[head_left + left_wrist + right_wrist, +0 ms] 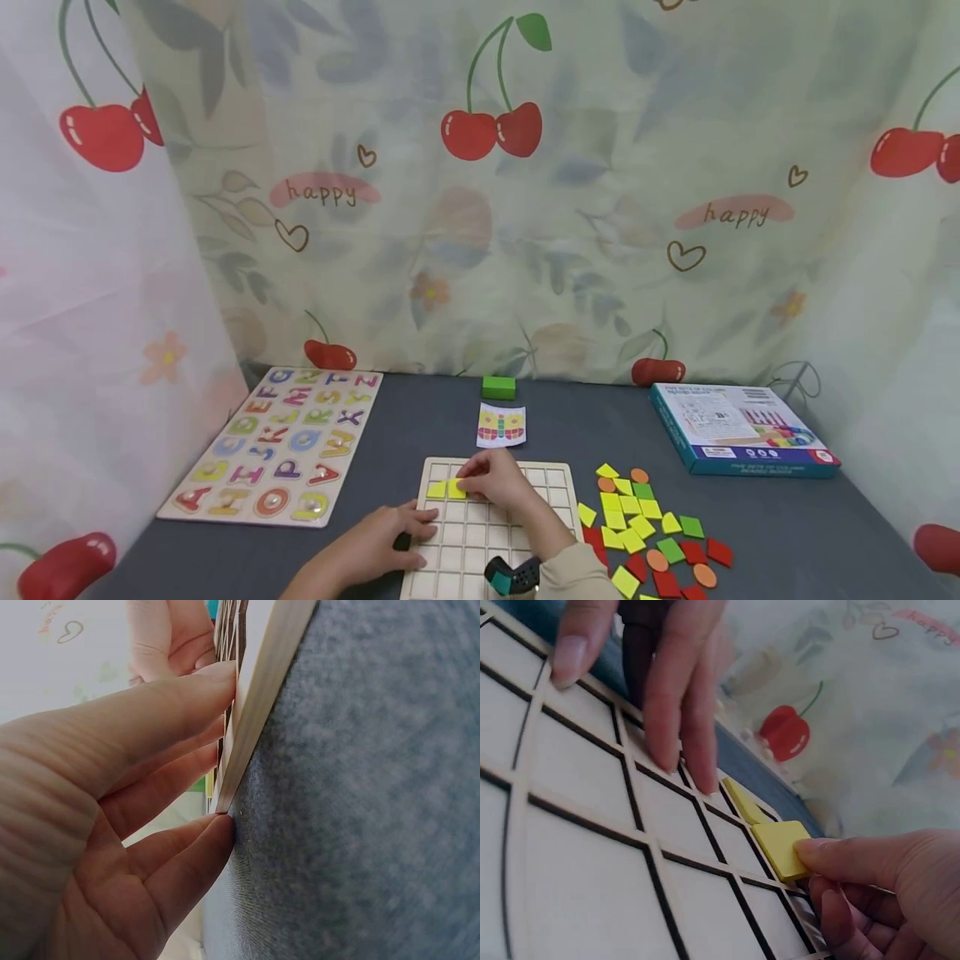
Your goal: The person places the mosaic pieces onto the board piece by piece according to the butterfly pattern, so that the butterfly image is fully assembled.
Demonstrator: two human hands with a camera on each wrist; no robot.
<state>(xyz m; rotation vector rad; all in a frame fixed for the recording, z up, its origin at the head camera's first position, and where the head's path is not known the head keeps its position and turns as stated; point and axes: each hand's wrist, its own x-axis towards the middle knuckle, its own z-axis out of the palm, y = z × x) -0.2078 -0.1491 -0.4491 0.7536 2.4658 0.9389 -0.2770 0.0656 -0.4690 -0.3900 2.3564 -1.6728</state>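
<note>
A wooden grid board (453, 534) lies flat on the table below a small picture card (502, 426) with a butterfly pattern. My right hand (497, 481) pinches a yellow square tile (778, 847) between thumb and fingers, tilted at a cell in the board's upper left. Right beside it, a yellow triangular tile (741, 801) lies at the corner cell. Along the board's left edge rests my left hand (381, 536). Its thumb (176, 705) touches the top of the rim, and other fingertips meet the board's surface and side.
Loose yellow, green, red and orange tiles (641, 526) are spread right of the board. An alphabet puzzle board (300, 392) lies at the left, a flat game box (742, 429) at the back right. Behind the card sits a green block (498, 387); a cherry-print curtain (480, 250) closes off the back.
</note>
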